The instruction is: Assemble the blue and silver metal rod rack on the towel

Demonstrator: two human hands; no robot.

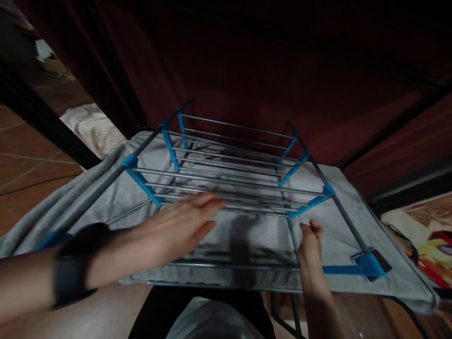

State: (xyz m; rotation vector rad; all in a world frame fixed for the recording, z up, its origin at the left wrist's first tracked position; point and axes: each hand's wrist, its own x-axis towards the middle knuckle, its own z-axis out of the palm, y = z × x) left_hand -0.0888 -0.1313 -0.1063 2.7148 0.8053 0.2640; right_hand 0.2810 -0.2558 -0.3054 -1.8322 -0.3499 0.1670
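A metal drying rack [233,162] with grey rods and blue plastic joints stands in front of me. A grey cloth [339,221] lies spread over its near part and hangs off both sides. My left hand [180,226], with a black band on the wrist, lies flat and open on the cloth, fingers stretched toward the right. My right hand [310,249] rests edge-on against the cloth near the rack's right side rail, fingers together and extended; nothing shows in it.
Dark red curtains [268,70] hang right behind the rack. Reddish tiled floor [28,174] runs to the left, with a pale striped cloth [93,127] lying on it. A colourful patterned mat [427,235] is at the right edge.
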